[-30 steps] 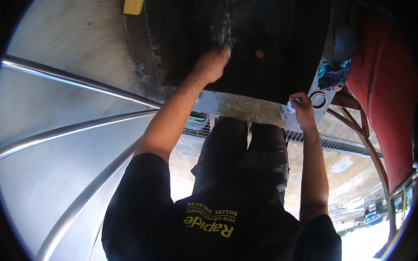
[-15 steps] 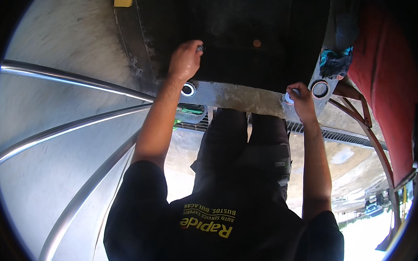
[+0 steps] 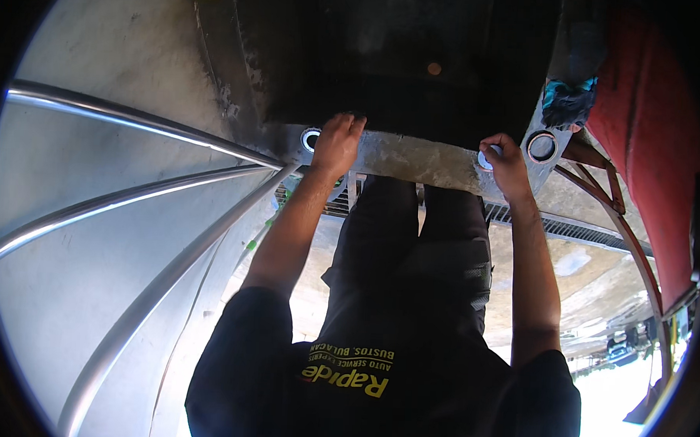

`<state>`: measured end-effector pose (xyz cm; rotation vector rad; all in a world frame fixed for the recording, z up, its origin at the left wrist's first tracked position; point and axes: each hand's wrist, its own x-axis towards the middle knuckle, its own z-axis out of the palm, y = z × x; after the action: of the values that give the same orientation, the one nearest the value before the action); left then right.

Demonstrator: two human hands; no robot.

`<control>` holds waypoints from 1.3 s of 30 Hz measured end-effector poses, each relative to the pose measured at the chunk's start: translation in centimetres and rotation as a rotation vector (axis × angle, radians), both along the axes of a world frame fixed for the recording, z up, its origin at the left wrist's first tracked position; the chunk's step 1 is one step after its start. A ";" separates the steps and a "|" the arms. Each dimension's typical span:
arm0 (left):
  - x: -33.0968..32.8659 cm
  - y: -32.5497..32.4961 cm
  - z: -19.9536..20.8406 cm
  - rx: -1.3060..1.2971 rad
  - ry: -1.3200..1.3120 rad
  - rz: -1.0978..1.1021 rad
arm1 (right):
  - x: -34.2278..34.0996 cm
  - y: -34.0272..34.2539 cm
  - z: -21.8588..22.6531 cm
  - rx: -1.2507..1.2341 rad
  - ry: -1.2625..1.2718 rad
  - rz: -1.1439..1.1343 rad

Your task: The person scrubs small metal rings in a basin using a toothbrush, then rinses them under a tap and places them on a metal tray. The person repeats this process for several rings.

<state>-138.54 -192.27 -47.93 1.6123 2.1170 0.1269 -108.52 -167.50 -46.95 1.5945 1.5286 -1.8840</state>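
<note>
A grey metal ledge (image 3: pixel 414 157) runs along the front of a wide dark tray (image 3: pixel 402 58). Over the ledge's left part is my left hand (image 3: pixel 339 145), fingers curled toward the tray; a small dark thing shows at the fingertips, but I cannot make out what. Just left of it, a pale-rimmed ring (image 3: pixel 310 139) sits on the ledge. My right hand (image 3: pixel 508 164) is closed at the ledge's right part, its fingers against a pale round piece (image 3: pixel 487 157); anything inside the grip is hidden. Farther right lies a larger ring (image 3: pixel 541 146) with a dark middle.
A small brown disc (image 3: pixel 434 69) lies inside the tray. A crumpled dark and teal cloth (image 3: pixel 568 103) rests at its right edge, near a red panel (image 3: pixel 637 151). Shiny metal tubes (image 3: pixel 137 125) cross on the left. A floor grate (image 3: pixel 573 229) runs below the ledge.
My left hand has come down and right, from above the tray to the front ledge. My right hand stays beside the pale round piece.
</note>
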 end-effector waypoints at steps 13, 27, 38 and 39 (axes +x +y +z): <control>1.1 1.1 2.4 0.123 0.044 0.094 | 1.9 -1.6 1.2 0.073 0.013 0.022; 1.3 -0.7 2.1 0.006 0.069 0.035 | 1.4 -2.4 2.6 0.082 0.004 0.039; -0.5 0.9 1.7 0.080 0.018 0.051 | 0.2 -1.1 2.5 0.068 -0.018 0.034; -0.7 2.1 2.2 0.197 0.060 0.103 | 0.0 -0.7 2.5 0.062 -0.013 0.013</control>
<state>-139.28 -190.16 -45.73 1.6335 2.2956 0.3342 -108.56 -168.24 -44.41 1.6153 1.6030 -1.8331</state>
